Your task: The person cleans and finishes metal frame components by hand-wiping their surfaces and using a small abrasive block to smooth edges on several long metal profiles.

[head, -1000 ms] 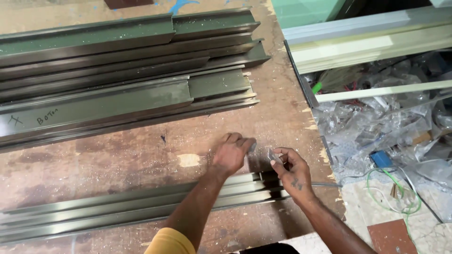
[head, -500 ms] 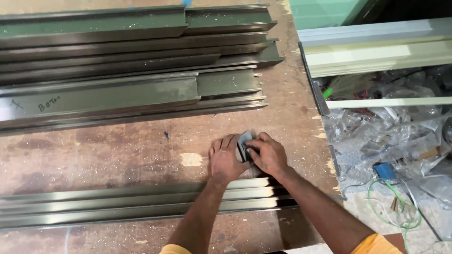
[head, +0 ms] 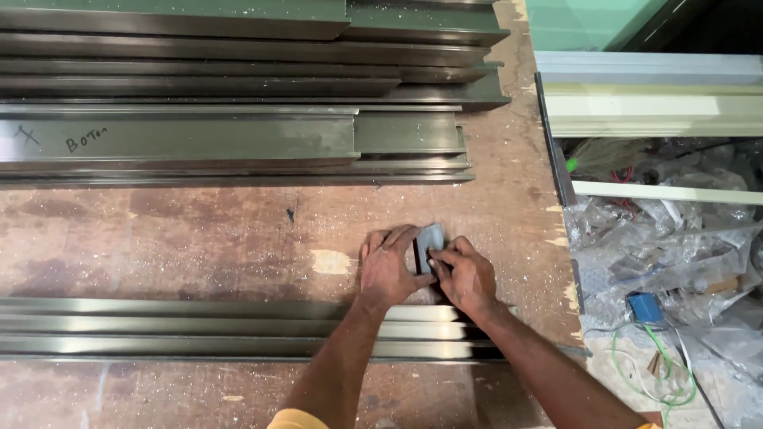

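Near counter (head: 199,238) edge: a row of long metal profiles (head: 199,326). Just beyond their right end, left hand (head: 387,270) lies flat, fingers together, pressing a small grey block (head: 429,242) on the counter. Right hand (head: 466,274) pinches the block's right side. Far edge: stacked profiles (head: 238,95).

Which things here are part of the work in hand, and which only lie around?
In hand: left hand, right hand, small grey piece, table.
Lying about: upper profile stack, near profiles, plastic bags, green wire.
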